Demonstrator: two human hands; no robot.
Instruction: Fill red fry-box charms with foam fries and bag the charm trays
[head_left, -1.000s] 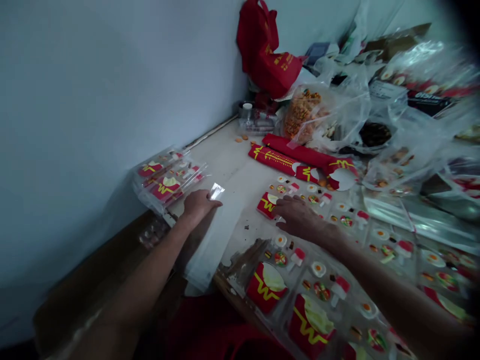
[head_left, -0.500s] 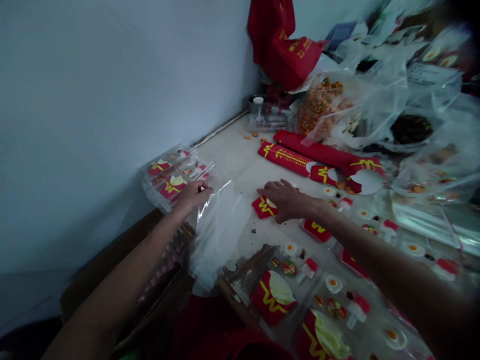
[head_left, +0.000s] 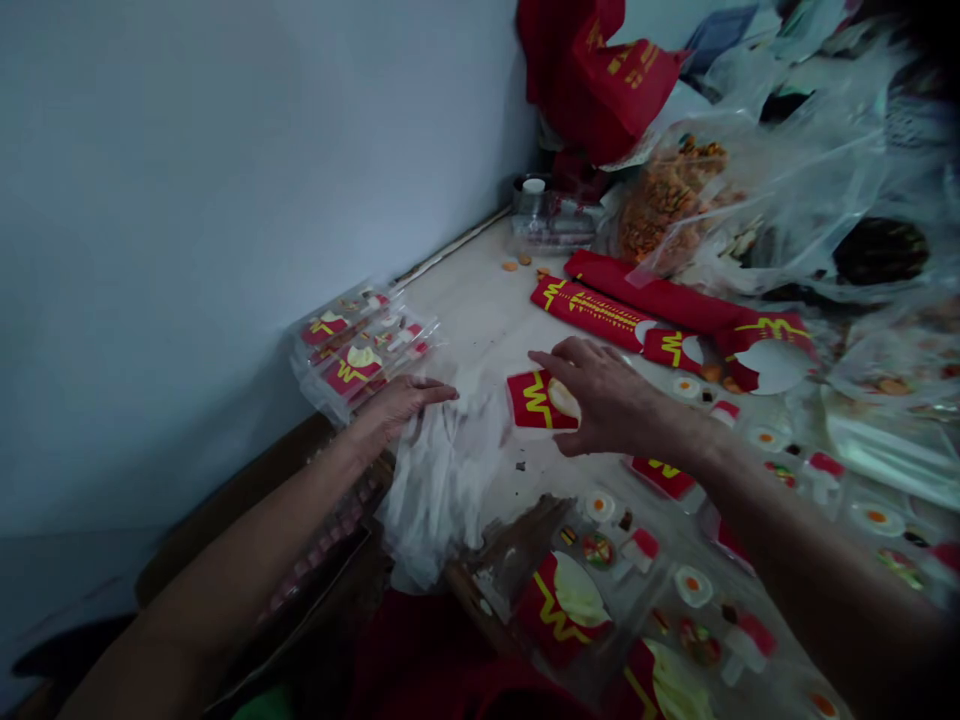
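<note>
Over the table [head_left: 480, 300], the right hand [head_left: 604, 395] grasps a red packet [head_left: 531, 402] by one end, perhaps leaving the other free, the left hand [head_left: 397, 405] at clear bags [head_left: 435, 490], its grip unclear

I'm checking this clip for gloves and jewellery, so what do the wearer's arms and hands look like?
The left hand and right hand show no gloves. Both forearms are bare where visible, with no sleeve, watch or bracelet. Light is too dim to rule out a small ring.
</note>
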